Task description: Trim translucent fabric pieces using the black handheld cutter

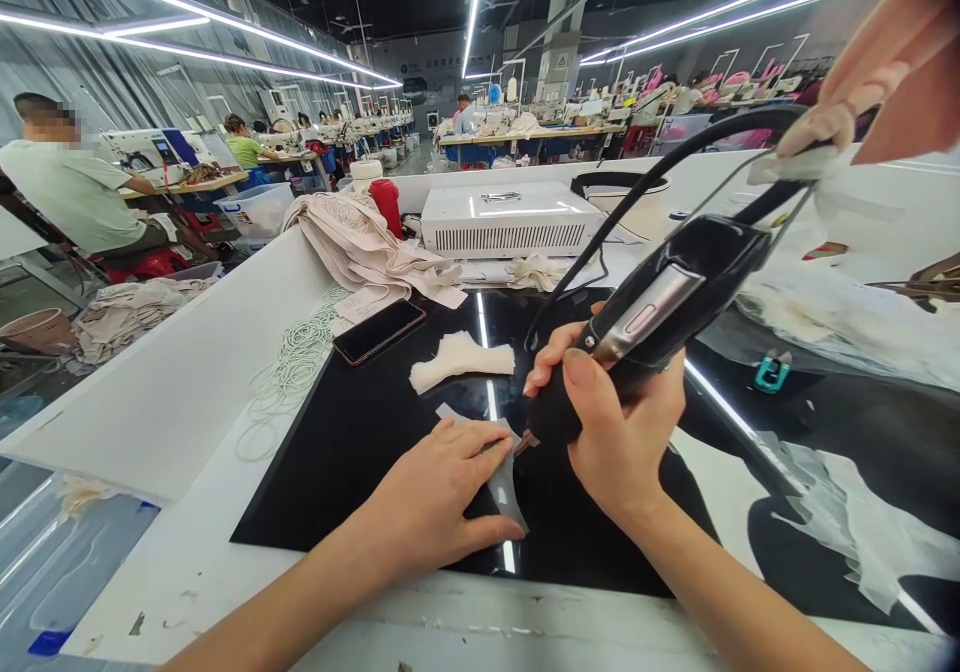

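My left hand [442,487] lies flat with its fingers spread, pressing a small translucent film piece [506,492] onto the glossy black mat [360,462]. Wrapped in the fingers of my right hand [626,422] is a black corded handheld power tool [667,292] with a silver lever. Its narrow tip points down at the film's right edge, close to my left fingertips; whether it touches is hard to tell. Just beyond my left hand, a stack of cream, curved cut pieces [461,357] rests on the mat.
A phone [380,331] and tangled pale cord [296,362] lie left. Behind are draped beige fabric [352,237], a red bottle [385,207] and a white vented box [510,220]. Teal thread snips [772,371] and translucent scraps [847,512] lie right. The tool's cable [637,187] arches overhead.
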`<state>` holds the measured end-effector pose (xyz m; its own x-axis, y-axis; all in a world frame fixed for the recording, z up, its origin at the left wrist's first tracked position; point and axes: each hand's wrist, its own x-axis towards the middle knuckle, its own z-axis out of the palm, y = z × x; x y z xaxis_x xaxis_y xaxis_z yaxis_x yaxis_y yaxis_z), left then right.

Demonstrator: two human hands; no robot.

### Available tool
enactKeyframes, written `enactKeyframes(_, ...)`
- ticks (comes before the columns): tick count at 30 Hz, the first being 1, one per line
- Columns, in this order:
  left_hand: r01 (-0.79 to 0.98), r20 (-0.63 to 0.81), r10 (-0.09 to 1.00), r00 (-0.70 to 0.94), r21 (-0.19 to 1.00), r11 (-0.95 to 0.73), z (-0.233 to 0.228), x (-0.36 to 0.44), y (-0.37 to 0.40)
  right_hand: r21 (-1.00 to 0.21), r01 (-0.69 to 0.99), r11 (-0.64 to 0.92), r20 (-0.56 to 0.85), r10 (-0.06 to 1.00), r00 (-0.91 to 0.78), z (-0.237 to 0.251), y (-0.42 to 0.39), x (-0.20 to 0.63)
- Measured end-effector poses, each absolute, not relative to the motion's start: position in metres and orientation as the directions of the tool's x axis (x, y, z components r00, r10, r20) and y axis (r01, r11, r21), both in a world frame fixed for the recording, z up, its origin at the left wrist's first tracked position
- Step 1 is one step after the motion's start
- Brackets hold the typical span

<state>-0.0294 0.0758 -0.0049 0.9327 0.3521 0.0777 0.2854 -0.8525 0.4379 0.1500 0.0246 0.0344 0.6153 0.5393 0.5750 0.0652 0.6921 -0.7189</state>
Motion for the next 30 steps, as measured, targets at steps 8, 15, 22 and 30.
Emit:
enactKeyframes(8, 0.290, 0.069, 0.355, 0.932, 0.442, -0.849, -0.0079, -0.0311, 0.0764, -0.715, 0.045, 0.698, 0.579, 0.555, 0.597, 0.0303, 0.0252, 0.1483)
enactKeyframes(15, 0.292, 0.064, 0.360, 0.931, 0.464, -0.837, -0.0055, -0.0309, 0.0756, -0.710, 0.063, 0.702, 0.593, 0.547, 0.590, 0.0296, 0.0248, 0.1493)
enactKeyframes(22, 0.275, 0.096, 0.357, 0.929, 0.465, -0.842, -0.0050, -0.0317, 0.0748, -0.699, 0.084, 0.710, 0.611, 0.532, 0.586, 0.0294, 0.0252, 0.1494)
enactKeyframes(30, 0.283, 0.067, 0.350, 0.934, 0.453, -0.845, -0.0041, -0.0321, 0.0753, -0.721, 0.032, 0.692, 0.563, 0.558, 0.609, 0.0299, 0.0215, 0.1452)
